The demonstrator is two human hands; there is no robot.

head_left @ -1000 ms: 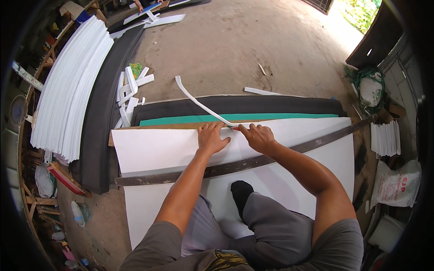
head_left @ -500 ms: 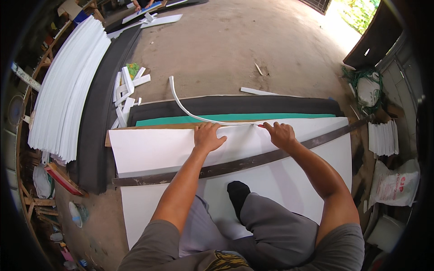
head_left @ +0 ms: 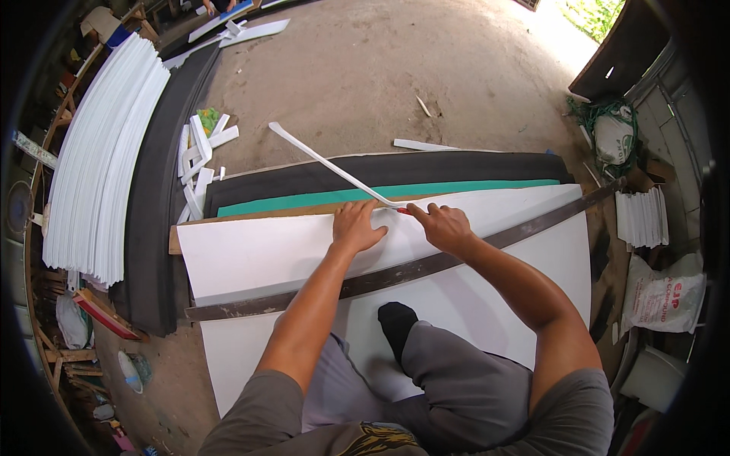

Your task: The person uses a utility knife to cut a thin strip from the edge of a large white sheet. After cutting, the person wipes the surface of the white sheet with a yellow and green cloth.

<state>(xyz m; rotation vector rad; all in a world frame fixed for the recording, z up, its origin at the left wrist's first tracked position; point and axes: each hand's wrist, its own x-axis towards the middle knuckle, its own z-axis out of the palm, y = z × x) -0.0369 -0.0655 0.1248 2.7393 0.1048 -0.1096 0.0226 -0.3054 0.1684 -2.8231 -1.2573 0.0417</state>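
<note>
A large white foam-like sheet (head_left: 289, 254) lies before me. My right hand (head_left: 445, 228) is closed round a red cutter knife (head_left: 405, 212) at the sheet's far edge; the blade is too small to make out. From the knife a thin white strip (head_left: 319, 158) slants up to the left, raised over the layers behind. To the left of the knife, my left hand (head_left: 357, 227) presses on the same edge with its thumb spread and nothing visible in it. A dark metal bar (head_left: 403, 275) lies across the sheet under both forearms, near my sock-clad foot (head_left: 398, 323).
Green sheet (head_left: 319, 199) and black sheets (head_left: 471, 169) lie just beyond. A tall stack of white sheets (head_left: 99, 167) and black rolled-edge sheets (head_left: 152, 220) stand at left, beside white offcuts (head_left: 201, 156). Sacks (head_left: 665, 295) lie at right. Another person's hands (head_left: 220, 6) are far off.
My right hand has drawn the knife left along the edge, closer to my left hand. The cut strip has lengthened and straightened, lifting up to the left.
</note>
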